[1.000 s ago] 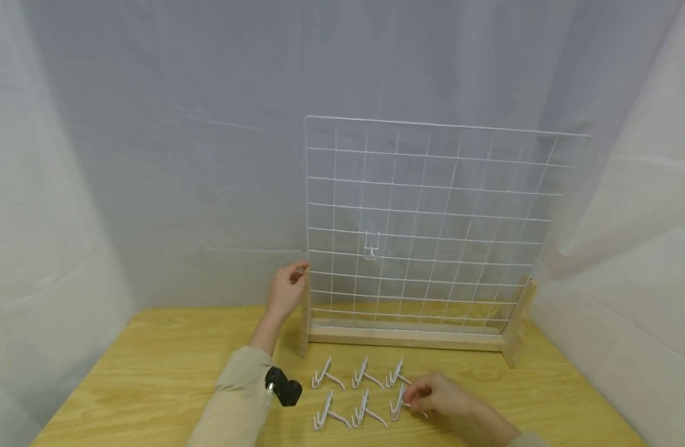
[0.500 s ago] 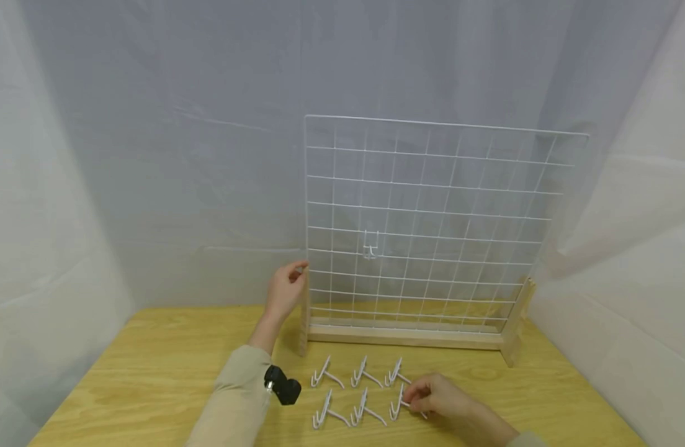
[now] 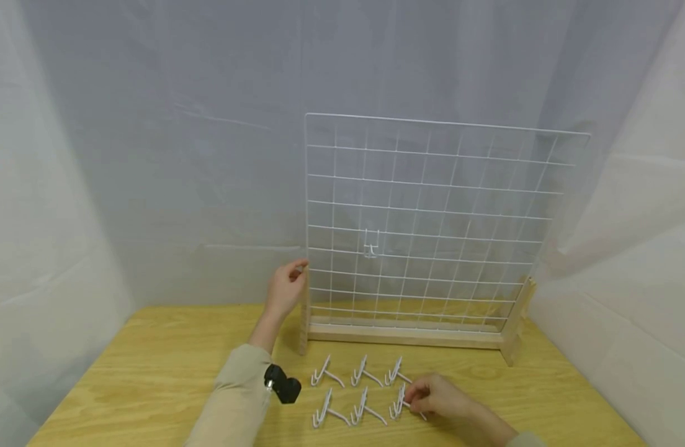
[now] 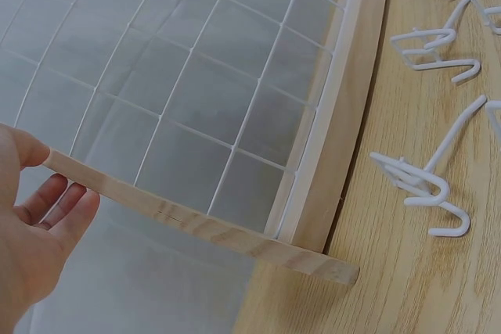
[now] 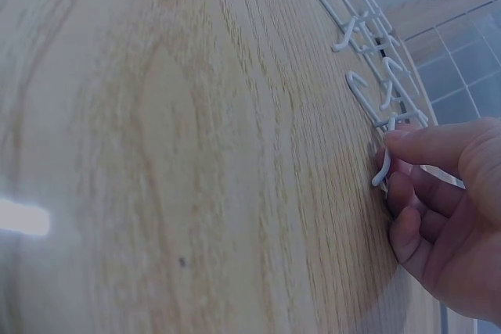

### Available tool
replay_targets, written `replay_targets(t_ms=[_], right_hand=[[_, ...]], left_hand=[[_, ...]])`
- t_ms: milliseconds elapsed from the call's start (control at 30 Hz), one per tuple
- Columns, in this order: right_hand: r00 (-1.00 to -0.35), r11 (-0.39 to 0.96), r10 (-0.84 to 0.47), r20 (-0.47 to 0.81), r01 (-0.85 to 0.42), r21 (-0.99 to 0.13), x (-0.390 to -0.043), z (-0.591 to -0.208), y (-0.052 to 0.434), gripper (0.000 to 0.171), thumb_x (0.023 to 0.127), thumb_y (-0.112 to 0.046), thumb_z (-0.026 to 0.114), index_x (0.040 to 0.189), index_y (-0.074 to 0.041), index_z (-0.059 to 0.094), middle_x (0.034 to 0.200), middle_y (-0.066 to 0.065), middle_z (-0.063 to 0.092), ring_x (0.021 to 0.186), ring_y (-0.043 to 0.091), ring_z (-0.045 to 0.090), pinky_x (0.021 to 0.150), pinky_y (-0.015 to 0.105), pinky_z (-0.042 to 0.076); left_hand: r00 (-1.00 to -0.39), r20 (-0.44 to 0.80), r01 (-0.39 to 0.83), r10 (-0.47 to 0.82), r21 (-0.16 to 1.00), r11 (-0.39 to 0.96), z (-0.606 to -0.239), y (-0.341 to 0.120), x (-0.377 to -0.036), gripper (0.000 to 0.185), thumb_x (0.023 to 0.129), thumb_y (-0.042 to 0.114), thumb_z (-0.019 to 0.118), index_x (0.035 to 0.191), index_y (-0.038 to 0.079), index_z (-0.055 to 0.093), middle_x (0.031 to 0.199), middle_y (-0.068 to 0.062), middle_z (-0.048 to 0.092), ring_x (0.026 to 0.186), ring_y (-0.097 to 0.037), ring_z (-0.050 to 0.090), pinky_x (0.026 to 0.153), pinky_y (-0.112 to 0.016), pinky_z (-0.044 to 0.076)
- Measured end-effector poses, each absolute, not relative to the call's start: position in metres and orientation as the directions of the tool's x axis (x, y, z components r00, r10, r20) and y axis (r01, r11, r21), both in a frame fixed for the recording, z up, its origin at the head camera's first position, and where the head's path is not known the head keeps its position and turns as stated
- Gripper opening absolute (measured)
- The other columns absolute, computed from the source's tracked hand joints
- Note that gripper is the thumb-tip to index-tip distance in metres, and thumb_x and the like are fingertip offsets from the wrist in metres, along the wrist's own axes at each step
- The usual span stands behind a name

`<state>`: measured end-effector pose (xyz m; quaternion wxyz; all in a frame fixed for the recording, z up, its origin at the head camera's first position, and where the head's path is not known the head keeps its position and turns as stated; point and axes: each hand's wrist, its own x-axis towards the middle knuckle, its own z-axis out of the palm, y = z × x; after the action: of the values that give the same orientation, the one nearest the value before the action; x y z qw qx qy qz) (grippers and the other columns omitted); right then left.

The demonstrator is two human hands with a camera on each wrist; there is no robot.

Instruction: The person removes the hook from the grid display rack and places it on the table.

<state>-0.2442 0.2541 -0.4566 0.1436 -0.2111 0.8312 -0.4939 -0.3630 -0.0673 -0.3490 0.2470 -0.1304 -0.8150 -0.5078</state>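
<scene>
A white wire grid panel (image 3: 432,186) stands upright in a wooden base (image 3: 404,336). My left hand (image 3: 285,288) pinches the top of the wooden left upright (image 4: 180,219) between thumb and fingers, beside the panel's edge. Below the base, several white wire hooks lie on the table in two rows. With thumb and fingertips, my right hand (image 3: 440,397) pinches the arm of the front-row hook at the right end (image 3: 397,406). In the right wrist view that hook (image 5: 362,93) is still at the tabletop; whether it touches the wood is unclear.
One more white hook (image 3: 371,244) hangs on the grid, left of its middle. A second wooden upright (image 3: 518,323) supports the right side. The wood-grain table (image 3: 169,366) extends left of the stand. Pale sheets (image 3: 180,155) hang behind and at both sides.
The hook in my right hand has turned slightly, so its prongs show further apart. Both hands otherwise stay where they were.
</scene>
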Motion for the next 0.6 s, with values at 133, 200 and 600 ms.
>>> replay_targets(t_ms=[133, 200, 600], right_hand=[[-0.871, 0.418, -0.491, -0.031, -0.203, -0.886, -0.2441, -0.4566, 0.2538, 0.013, 0.079, 0.003, 0.063, 0.09, 0.008, 0.065, 0.076, 0.002, 0.06, 0.061, 0.004, 0.049, 0.053, 0.014, 0.039], [-0.87, 0.416, -0.491, -0.031, -0.204, -0.886, -0.2441, -0.4568, 0.2539, 0.013, 0.079, 0.003, 0.063, 0.09, 0.008, 0.065, 0.076, 0.001, 0.06, 0.06, 0.003, 0.049, 0.052, 0.014, 0.039], [-0.855, 0.412, -0.515, 0.05, -0.298, -0.861, -0.246, -0.4497, 0.2613, 0.016, 0.08, 0.0, 0.061, 0.093, 0.008, 0.065, 0.082, 0.009, 0.063, 0.062, 0.005, 0.052, 0.052, 0.019, 0.044]], left_hand=[[-0.85, 0.525, 0.456, -0.039, 0.77, 0.446, -0.3483, -0.067, -0.363, 0.029, 0.085, 0.002, 0.056, 0.112, -0.001, 0.064, 0.088, -0.019, 0.06, 0.087, -0.033, 0.058, 0.079, -0.045, 0.046], [-0.849, 0.526, 0.457, -0.036, 0.768, 0.448, -0.348, -0.067, -0.3632, 0.029, 0.085, 0.002, 0.056, 0.113, -0.002, 0.063, 0.088, -0.019, 0.06, 0.087, -0.033, 0.058, 0.079, -0.045, 0.046], [-0.844, 0.536, 0.469, -0.029, 0.762, 0.446, -0.349, -0.0674, -0.3634, 0.028, 0.085, 0.002, 0.056, 0.111, -0.003, 0.064, 0.085, -0.018, 0.06, 0.084, -0.033, 0.057, 0.077, -0.045, 0.046]])
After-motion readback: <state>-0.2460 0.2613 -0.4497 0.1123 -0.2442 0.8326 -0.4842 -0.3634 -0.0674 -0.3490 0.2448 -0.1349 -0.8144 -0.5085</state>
